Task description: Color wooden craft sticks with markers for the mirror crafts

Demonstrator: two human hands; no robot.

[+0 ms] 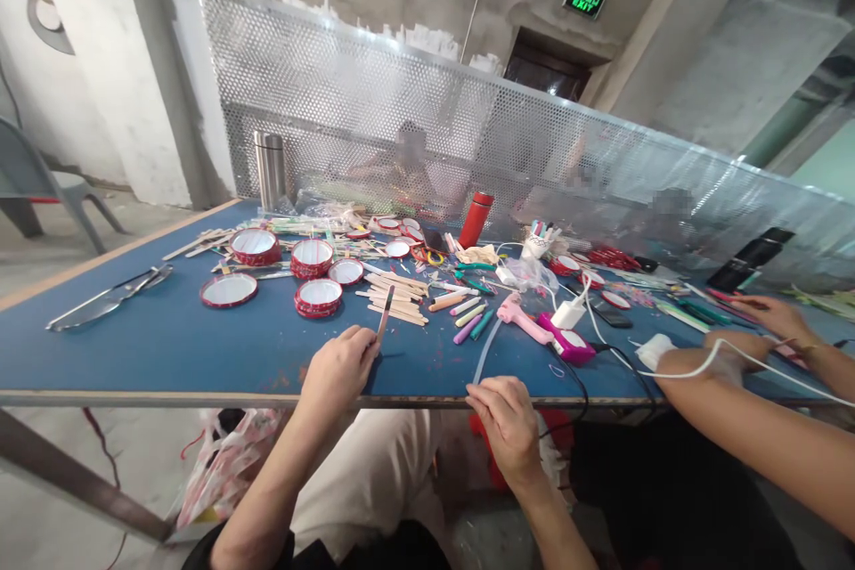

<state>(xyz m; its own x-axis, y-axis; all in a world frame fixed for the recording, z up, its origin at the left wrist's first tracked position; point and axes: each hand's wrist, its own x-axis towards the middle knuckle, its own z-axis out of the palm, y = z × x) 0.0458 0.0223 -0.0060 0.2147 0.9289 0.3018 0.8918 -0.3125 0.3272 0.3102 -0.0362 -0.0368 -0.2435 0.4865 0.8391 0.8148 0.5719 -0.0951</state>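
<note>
Right hand [508,420] at near desk [166,347] edge, grip closed on clear tube [486,352]. Left hand [340,367] left of it, pinching stick [386,313] upright. Pink glue gun [525,318] just beyond tube. Co-worker's hands [775,316] far right.

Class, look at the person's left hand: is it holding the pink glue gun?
No: the left hand grips a thin flat stick, while the pink glue gun lies apart on the blue table.
</note>
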